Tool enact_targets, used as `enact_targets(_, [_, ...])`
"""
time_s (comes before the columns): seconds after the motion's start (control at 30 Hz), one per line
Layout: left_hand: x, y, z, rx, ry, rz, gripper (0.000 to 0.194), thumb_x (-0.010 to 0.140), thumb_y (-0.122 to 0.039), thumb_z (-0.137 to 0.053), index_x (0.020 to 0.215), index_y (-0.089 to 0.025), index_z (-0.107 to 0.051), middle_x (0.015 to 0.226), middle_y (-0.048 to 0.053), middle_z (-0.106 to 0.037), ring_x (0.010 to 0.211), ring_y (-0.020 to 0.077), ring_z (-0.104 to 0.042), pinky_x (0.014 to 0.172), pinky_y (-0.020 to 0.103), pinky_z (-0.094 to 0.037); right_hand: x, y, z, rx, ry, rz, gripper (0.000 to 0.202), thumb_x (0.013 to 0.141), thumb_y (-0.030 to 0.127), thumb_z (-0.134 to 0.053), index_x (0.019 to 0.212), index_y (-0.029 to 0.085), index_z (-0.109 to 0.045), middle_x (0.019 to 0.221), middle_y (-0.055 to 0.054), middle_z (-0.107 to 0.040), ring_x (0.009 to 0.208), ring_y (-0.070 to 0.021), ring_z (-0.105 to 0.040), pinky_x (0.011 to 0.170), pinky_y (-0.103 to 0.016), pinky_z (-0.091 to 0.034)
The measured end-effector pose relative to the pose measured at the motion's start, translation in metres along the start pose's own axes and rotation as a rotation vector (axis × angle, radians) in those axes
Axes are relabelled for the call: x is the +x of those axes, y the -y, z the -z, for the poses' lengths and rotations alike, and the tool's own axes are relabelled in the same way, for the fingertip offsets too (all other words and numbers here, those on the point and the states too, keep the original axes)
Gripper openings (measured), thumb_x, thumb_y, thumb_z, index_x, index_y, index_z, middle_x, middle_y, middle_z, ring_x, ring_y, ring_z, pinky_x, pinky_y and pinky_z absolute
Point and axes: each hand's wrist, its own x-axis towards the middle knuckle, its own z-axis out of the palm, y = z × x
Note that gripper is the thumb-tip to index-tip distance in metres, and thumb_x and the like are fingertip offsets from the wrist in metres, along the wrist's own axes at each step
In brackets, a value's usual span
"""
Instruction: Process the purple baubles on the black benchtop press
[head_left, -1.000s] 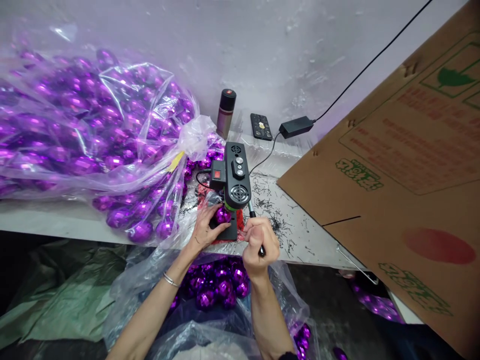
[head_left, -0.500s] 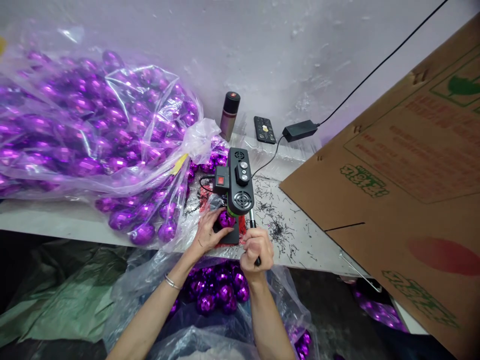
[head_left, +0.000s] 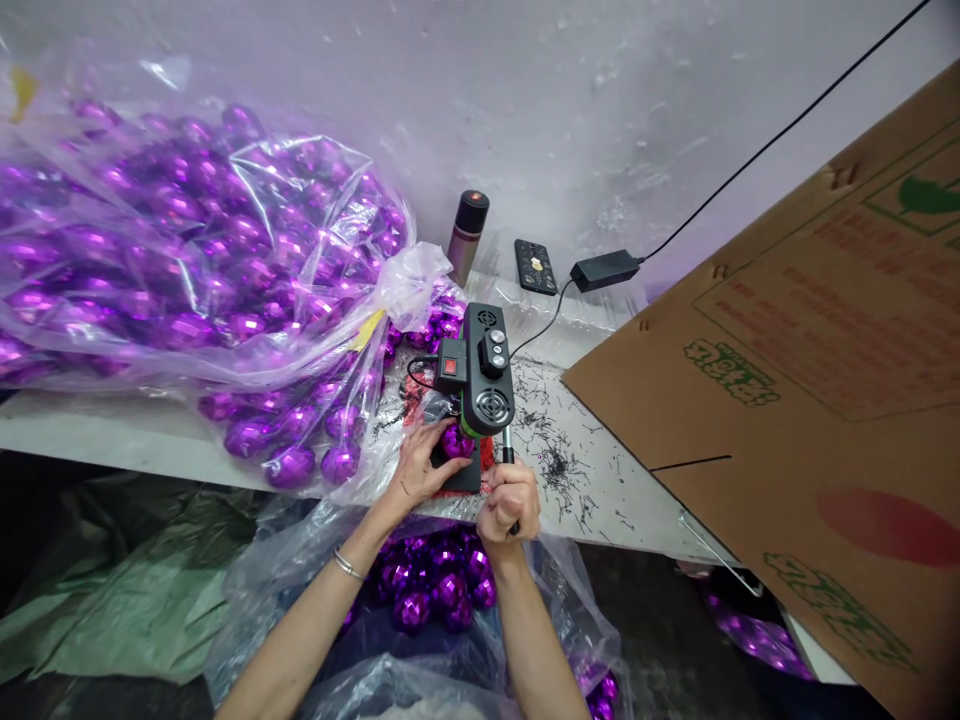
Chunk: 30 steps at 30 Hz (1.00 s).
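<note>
My left hand (head_left: 420, 465) grips a shiny purple faceted ball (head_left: 457, 441) between thumb and fingers. The ball sits under the front end of a small black bench drill press (head_left: 489, 370), over its dark base plate (head_left: 463, 475). The contact between ball and tool is hidden by the machine's head. On the machine's right side, my right hand (head_left: 510, 503) is wrapped round a lever with a black grip (head_left: 508, 455). More purple balls (head_left: 435, 580) lie in a clear plastic bag below the table edge, between my forearms.
A big clear bag of purple balls (head_left: 187, 250) fills the left. Behind stand a dark bottle (head_left: 468, 235), a phone (head_left: 535, 267) and a power adapter (head_left: 604, 270) with its cable. Black shavings (head_left: 556, 464) litter the table (head_left: 600, 505). A large cardboard box (head_left: 787, 400) leans in from the right.
The view has shifted slightly. Both hands keep their grips on the ball and the lever, and the lever hand sits marginally nearer the machine.
</note>
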Motion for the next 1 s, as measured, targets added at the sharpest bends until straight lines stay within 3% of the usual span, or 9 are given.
enact_targets(0.57, [0.0, 0.005, -0.004, -0.007, -0.005, 0.007, 0.059, 0.088, -0.047, -0.086, 0.138, -0.021, -0.069, 0.124, 0.014, -0.079, 0.114, 0.0345, -0.076, 0.103, 0.053, -0.061, -0.001, -0.01, 0.0, 0.0, 0.076, 0.124, 0.036, 0.111, 0.022, -0.035, 0.076, 0.024, -0.047, 0.073, 0.003, -0.054, 0.061, -0.0114, -0.056, 0.062, -0.028, -0.05])
enact_targets(0.67, [0.001, 0.006, -0.004, 0.004, -0.01, -0.005, 0.06, 0.088, -0.048, -0.086, 0.138, -0.021, -0.069, 0.124, 0.014, -0.079, 0.115, 0.0347, -0.076, 0.105, 0.055, -0.06, 0.016, 0.0, 0.005, -0.001, 0.095, 0.126, 0.034, 0.107, 0.017, -0.041, 0.075, 0.024, -0.049, 0.071, 0.002, -0.057, 0.061, -0.0124, -0.056, 0.059, -0.028, -0.047])
enact_targets(0.83, [-0.001, 0.003, -0.002, -0.011, -0.01, -0.02, 0.06, 0.092, -0.052, -0.081, 0.14, -0.021, -0.066, 0.127, 0.015, -0.079, 0.117, 0.0344, -0.076, 0.107, 0.056, -0.059, 0.061, 0.027, 0.011, -0.001, 0.065, -0.067, 0.034, 0.104, 0.012, -0.047, 0.072, 0.023, -0.052, 0.066, 0.002, -0.056, 0.063, -0.0138, -0.06, 0.058, -0.03, -0.043])
enact_targets(1.0, [-0.041, -0.012, 0.008, 0.002, -0.028, -0.127, 0.061, 0.101, -0.051, -0.069, 0.152, -0.021, -0.055, 0.141, 0.019, -0.073, 0.131, 0.0362, -0.071, 0.114, 0.06, -0.056, 0.072, 0.036, 0.009, 0.028, 0.033, -0.101, 0.036, 0.105, 0.01, -0.048, 0.071, 0.022, -0.053, 0.066, 0.002, -0.057, 0.062, -0.0124, -0.06, 0.058, -0.029, -0.043])
